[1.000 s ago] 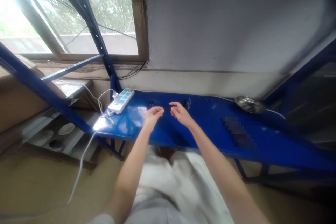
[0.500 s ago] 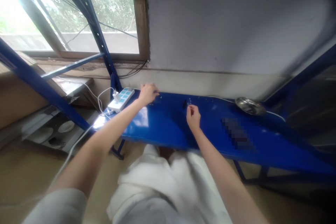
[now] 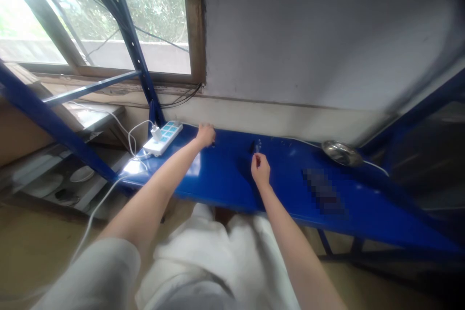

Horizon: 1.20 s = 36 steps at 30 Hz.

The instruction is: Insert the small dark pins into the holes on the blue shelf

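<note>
My left hand (image 3: pixel 206 135) is at the far side of the blue table (image 3: pixel 221 179), fingers curled downward. A small dark bit shows beside its fingertips; what they hold, if anything, is too small to name. My right hand (image 3: pixel 260 170) hovers over the middle of the table with thumb and fingertips pinched together. Whatever sits in that pinch cannot be made out. Just beyond it lie a small black object (image 3: pixel 252 147) and several tiny clear pieces (image 3: pixel 258 144). More tiny pieces (image 3: pixel 285 143) are scattered farther right, near the back edge.
A white power strip (image 3: pixel 163 138) with a plugged-in charger stands at the left end. To the right are a shiny metal dish-like object (image 3: pixel 341 153) with a white cable and a blurred-out dark item (image 3: pixel 324 191). Blue rack posts (image 3: pixel 134 48) rise at left.
My left hand has come down closer to the table, its fingers more curled. My right hand stays pinched near the small clear pieces. The whole view has shifted slightly.
</note>
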Each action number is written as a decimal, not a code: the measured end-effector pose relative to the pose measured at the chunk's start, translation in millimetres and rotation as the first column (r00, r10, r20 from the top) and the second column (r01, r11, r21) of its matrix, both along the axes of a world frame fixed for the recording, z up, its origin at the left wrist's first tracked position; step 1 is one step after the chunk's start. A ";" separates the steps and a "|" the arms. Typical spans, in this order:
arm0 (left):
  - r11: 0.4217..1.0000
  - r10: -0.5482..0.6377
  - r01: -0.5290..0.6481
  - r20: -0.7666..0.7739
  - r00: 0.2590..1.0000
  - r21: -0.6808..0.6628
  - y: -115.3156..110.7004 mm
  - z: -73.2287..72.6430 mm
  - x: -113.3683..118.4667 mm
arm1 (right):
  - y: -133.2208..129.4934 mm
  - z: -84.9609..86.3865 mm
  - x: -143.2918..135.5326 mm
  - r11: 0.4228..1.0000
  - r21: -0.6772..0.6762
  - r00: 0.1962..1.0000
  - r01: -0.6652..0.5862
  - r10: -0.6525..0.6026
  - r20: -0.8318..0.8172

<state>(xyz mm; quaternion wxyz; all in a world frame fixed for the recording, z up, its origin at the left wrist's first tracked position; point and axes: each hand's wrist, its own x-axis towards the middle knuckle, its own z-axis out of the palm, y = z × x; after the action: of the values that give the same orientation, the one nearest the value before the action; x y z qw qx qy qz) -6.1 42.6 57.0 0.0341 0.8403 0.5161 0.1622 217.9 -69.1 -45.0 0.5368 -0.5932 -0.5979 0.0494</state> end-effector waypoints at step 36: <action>0.993 0.076 -0.101 -0.353 0.933 -0.054 0.4 3.4 1.9 | 2.3 -4.7 1.2 0.997 -0.065 0.995 0.044 -0.038 0.093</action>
<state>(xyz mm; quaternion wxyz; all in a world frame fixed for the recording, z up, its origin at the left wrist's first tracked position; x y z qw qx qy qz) -4.2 43.1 60.4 -0.0358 0.8300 0.5566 -0.0069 219.1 -66.8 -49.7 0.4894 -0.6248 -0.6076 0.0312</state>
